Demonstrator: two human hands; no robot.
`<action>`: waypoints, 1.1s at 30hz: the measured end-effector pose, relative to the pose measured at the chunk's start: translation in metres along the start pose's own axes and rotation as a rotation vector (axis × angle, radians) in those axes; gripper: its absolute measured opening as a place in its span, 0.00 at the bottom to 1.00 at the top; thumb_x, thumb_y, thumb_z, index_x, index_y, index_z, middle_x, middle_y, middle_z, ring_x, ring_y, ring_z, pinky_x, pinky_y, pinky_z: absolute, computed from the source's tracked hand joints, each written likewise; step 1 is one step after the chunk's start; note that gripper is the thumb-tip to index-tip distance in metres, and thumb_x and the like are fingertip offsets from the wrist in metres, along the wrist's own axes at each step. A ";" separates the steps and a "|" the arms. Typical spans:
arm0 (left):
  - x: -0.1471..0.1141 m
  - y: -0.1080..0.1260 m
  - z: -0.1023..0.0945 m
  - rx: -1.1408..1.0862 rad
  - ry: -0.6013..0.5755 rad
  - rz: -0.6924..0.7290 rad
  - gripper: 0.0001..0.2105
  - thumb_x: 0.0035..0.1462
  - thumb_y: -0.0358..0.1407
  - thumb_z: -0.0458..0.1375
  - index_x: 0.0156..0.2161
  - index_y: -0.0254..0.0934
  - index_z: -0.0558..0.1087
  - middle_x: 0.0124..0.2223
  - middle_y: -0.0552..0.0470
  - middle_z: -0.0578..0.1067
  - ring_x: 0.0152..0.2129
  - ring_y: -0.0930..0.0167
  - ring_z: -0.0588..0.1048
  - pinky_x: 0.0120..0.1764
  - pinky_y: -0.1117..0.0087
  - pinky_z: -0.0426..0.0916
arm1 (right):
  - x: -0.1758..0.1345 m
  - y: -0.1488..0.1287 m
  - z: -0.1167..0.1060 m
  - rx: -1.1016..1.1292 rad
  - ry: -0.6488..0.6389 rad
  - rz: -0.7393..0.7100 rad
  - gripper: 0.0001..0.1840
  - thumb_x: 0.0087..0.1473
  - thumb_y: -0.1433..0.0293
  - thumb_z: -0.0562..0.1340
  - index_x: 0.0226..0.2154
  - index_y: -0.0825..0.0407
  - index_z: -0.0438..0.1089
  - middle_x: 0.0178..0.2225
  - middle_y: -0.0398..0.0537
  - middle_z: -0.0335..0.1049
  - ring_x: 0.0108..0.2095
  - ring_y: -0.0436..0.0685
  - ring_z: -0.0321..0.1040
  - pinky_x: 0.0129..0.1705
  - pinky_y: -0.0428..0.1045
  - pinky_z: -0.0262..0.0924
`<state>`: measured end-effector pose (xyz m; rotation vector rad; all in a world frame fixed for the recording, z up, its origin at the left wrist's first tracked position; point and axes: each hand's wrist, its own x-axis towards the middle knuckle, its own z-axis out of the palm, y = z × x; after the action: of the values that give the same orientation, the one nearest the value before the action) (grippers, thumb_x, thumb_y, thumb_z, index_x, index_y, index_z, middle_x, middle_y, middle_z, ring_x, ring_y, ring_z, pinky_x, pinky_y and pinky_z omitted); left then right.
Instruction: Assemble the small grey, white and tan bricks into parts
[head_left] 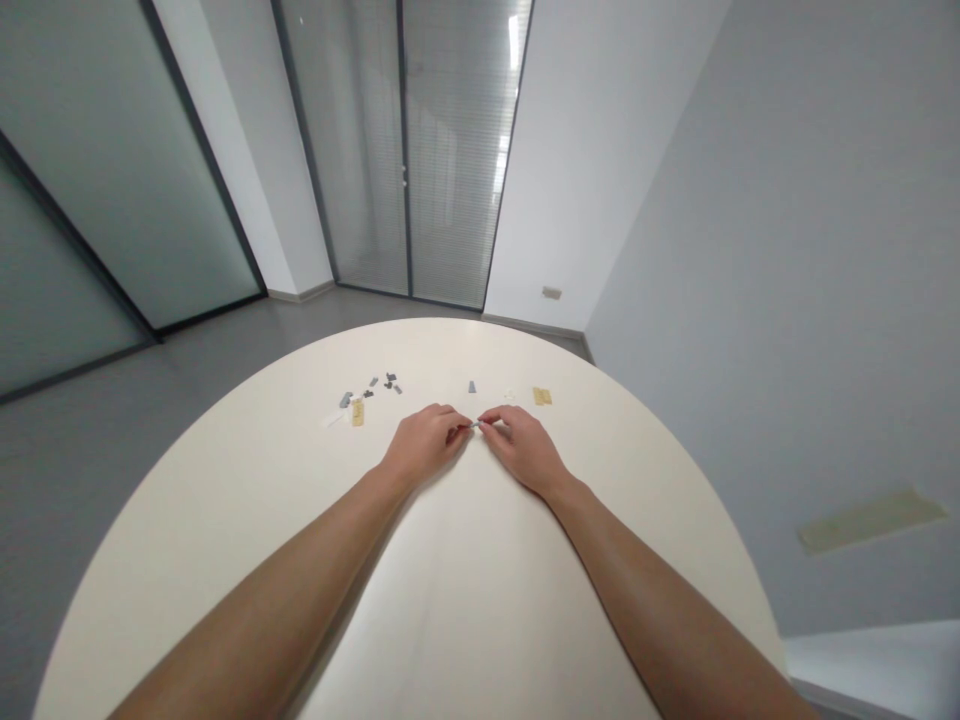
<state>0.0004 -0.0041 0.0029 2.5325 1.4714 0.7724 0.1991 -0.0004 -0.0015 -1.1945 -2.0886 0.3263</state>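
My left hand (429,441) and my right hand (523,447) meet near the middle of the round white table, fingertips pinched toward each other. Between them is a small, thin greyish piece (475,425), gripped from both sides; it is too small for me to tell its kind. Just beyond the fingertips lies a small grey wedge-shaped piece (472,387). Tan flat pieces (542,396) rest past my right hand, with tiny whitish bits (509,393) beside them. Beyond my left hand are several small dark grey pieces (390,381).
The round white table (480,600) fills the foreground. On its left part lie a grey piece (346,399), a tan piece (358,412) and a pale strip (333,420). Glass doors (405,150) stand behind the table, and a grey wall (810,250) rises at the right.
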 end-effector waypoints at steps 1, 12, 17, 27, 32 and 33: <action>0.000 0.000 0.000 -0.001 0.002 -0.001 0.12 0.65 0.37 0.52 0.43 0.42 0.78 0.42 0.51 0.80 0.40 0.67 0.75 0.38 0.68 0.69 | 0.000 0.000 0.000 0.000 0.004 -0.004 0.05 0.61 0.69 0.61 0.39 0.49 0.72 0.40 0.47 0.76 0.44 0.57 0.70 0.49 0.53 0.61; 0.000 -0.001 0.000 -0.021 0.020 0.060 0.09 0.64 0.36 0.54 0.41 0.43 0.77 0.42 0.52 0.78 0.39 0.69 0.75 0.37 0.71 0.68 | 0.000 0.001 0.000 0.023 -0.033 -0.054 0.03 0.61 0.68 0.62 0.38 0.48 0.72 0.39 0.47 0.76 0.42 0.57 0.70 0.48 0.53 0.62; 0.000 -0.004 0.003 -0.011 0.045 0.088 0.08 0.65 0.37 0.53 0.42 0.43 0.76 0.43 0.52 0.78 0.40 0.69 0.76 0.38 0.71 0.68 | 0.000 0.000 -0.001 0.033 -0.029 -0.061 0.03 0.61 0.67 0.63 0.37 0.48 0.72 0.39 0.46 0.76 0.42 0.56 0.70 0.48 0.52 0.61; 0.000 0.000 0.002 -0.012 0.062 0.035 0.08 0.63 0.36 0.55 0.44 0.42 0.73 0.42 0.52 0.80 0.38 0.68 0.77 0.38 0.69 0.69 | 0.000 -0.002 -0.001 0.042 -0.014 -0.021 0.04 0.61 0.66 0.63 0.40 0.47 0.70 0.39 0.45 0.76 0.42 0.56 0.70 0.47 0.52 0.61; -0.001 0.001 0.002 -0.029 0.059 0.025 0.08 0.61 0.35 0.55 0.44 0.42 0.73 0.42 0.53 0.80 0.38 0.69 0.77 0.38 0.70 0.69 | 0.000 -0.001 0.000 0.045 -0.031 -0.031 0.04 0.61 0.67 0.62 0.40 0.48 0.71 0.40 0.47 0.76 0.43 0.57 0.70 0.47 0.53 0.62; -0.001 0.001 0.002 -0.027 0.055 0.027 0.07 0.60 0.34 0.55 0.43 0.42 0.73 0.42 0.53 0.80 0.38 0.69 0.77 0.38 0.70 0.69 | 0.000 -0.001 0.001 0.045 -0.035 -0.030 0.04 0.61 0.68 0.62 0.40 0.48 0.72 0.40 0.46 0.76 0.43 0.57 0.70 0.47 0.53 0.62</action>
<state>0.0016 -0.0047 0.0010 2.5354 1.4356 0.8673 0.1983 -0.0012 -0.0018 -1.1374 -2.1161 0.3809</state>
